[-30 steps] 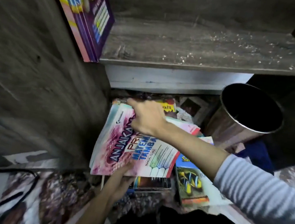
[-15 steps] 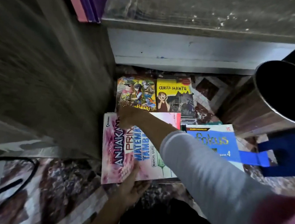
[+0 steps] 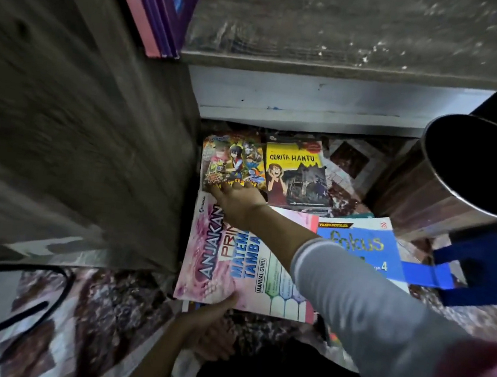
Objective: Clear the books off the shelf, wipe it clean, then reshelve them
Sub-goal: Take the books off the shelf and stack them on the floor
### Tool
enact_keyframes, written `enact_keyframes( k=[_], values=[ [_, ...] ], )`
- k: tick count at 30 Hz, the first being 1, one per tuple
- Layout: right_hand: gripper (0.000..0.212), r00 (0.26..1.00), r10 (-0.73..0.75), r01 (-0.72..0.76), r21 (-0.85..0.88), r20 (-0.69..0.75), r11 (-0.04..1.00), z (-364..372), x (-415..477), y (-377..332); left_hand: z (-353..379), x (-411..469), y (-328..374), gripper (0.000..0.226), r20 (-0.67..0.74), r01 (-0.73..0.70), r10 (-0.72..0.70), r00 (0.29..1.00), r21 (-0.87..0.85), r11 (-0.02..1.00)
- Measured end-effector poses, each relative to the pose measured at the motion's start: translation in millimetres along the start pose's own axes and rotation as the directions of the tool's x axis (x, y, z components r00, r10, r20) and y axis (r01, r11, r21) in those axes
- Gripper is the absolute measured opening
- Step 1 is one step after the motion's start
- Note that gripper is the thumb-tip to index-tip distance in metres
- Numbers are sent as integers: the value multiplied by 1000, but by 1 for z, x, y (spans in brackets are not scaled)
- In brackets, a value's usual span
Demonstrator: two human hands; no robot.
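Shelf side panel (image 3: 75, 135) rises at left; purple books (image 3: 160, 5) lean against it on the shelf board (image 3: 354, 29). Loose books lie on the floor mat (image 3: 116, 313) below the board's front edge.

Left hand (image 3: 208, 324): thumb over the near edge of the pink workbook (image 3: 225, 264), fingers apparently tucked beneath, though it is blurred.

Right hand (image 3: 239, 199): fingers straight, flat on the near edge of the comic (image 3: 231, 161), gripping nothing.

Yellow book (image 3: 295, 175) touches the comic's right edge; blue book (image 3: 359, 245) overlaps the pink workbook's far right corner.

Best to slide the comic nearward before lifting. It is tight against the panel, and the metal bin (image 3: 429, 185) crowds the right.
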State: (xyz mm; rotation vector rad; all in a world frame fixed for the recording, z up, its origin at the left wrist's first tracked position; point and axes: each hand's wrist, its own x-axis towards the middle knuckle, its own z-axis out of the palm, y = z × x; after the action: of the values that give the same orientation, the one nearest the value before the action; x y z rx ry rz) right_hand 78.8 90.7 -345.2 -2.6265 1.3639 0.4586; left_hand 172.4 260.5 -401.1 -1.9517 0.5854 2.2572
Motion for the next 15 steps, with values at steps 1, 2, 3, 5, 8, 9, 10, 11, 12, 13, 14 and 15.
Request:
enact_keyframes(
  k=[1,2,3,5,8,9,10,11,12,13,14,15],
  values=[
    [64,1000,-16,16,-3,-20,1000,-6,-3,3,-4,-4,2,68,-23,-25,26,999,58,998],
    [61,1000,-15,15,22,-24,1000,-13,-7,5,-8,-10,5,53,-87,-42,46,995,56,998],
    [57,999,-10,12,47,-40,999,-22,-14,9,-12,-13,10,40,-156,-104,113,981,66,992],
    [53,997,-12,18,84,-73,996,-38,-28,16,-19,-23,29,27,-269,-203,221,937,91,975],
    [48,988,34,-13,139,-149,990,-65,-53,25,-20,-54,68,26,-360,-319,359,861,168,933],
    [46,982,69,-37,183,-175,982,-75,-62,27,-19,-67,81,26,-395,-365,419,818,206,908],
    [44,969,102,-50,227,-223,973,-87,-70,29,-16,-84,95,23,-435,-414,475,765,233,880],
    [40,955,135,-58,278,-264,959,-98,-77,30,-13,-101,107,19,-473,-470,536,700,259,843],
    [36,939,162,-58,324,-303,944,-110,-84,32,-10,-119,116,16,-517,-522,596,614,300,798],
    [33,924,185,-51,373,-333,927,-123,-91,32,-8,-139,125,15,-554,-559,653,516,359,747],
    [32,912,205,-43,413,-357,910,-132,-96,33,-3,-156,132,17,-594,-566,690,414,426,706],
    [32,896,217,-23,448,-388,894,-146,-103,32,2,-178,136,19,-628,-585,715,306,468,662]
  ],
)
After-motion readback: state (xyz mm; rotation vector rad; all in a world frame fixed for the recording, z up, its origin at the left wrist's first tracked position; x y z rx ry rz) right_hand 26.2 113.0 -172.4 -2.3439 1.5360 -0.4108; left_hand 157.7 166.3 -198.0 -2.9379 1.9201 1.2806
